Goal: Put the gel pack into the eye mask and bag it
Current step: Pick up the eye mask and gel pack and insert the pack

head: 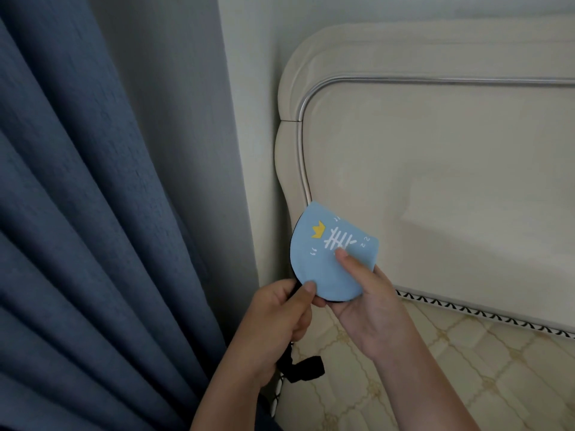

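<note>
A light blue eye mask (323, 262), folded in half, is held up in front of the headboard; it shows a yellow crown and a white eyelash print, with a black underside at its left rim. My left hand (280, 321) pinches its lower left edge with thumb on top. My right hand (367, 303) holds it from below, thumb pressed on the blue face. The mask's black strap (303, 370) hangs down under my left wrist. No gel pack or bag is visible.
A cream padded headboard (435, 150) with a silver trim fills the right side. Below it lies a mattress (466, 368) with a beige lattice pattern. Blue curtains (93, 213) hang at the left, close to my left arm.
</note>
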Tool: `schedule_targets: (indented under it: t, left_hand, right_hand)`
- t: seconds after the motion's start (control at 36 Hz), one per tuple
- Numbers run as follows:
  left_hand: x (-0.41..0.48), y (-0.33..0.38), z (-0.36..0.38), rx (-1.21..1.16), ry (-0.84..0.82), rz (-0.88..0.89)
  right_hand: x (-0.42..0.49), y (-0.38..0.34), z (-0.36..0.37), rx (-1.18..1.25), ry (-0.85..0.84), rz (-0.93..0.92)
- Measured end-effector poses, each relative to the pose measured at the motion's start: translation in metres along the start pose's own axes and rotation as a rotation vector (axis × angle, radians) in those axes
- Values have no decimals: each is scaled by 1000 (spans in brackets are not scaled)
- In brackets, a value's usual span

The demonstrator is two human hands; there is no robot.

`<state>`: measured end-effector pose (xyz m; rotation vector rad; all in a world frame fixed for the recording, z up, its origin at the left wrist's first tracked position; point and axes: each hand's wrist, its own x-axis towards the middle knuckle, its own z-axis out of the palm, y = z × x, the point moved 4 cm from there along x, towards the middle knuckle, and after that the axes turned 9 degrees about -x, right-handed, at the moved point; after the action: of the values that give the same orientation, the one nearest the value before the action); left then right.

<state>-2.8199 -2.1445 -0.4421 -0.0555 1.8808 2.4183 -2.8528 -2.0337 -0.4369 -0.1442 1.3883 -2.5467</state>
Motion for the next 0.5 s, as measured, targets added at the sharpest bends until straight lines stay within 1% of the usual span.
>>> schedule_targets:
  t: [0.11, 0.31, 0.42, 0.5]
  left_hand:
    - [-2, -3, -1, 27, -70, -3]
    - [-2, -1, -5, -8, -128, -2]
    - [-2, 1, -5, 26, -231, 24]
    - [-5, 3, -7, 43, -306, 45]
  right_hand:
    - [0, -5, -2, -72, 21, -25]
    - [-1, -5, 1, -80, -11, -39]
    - [0, -7, 0, -108, -25, -26]
    - [2, -9, -4, -129, 17, -30]
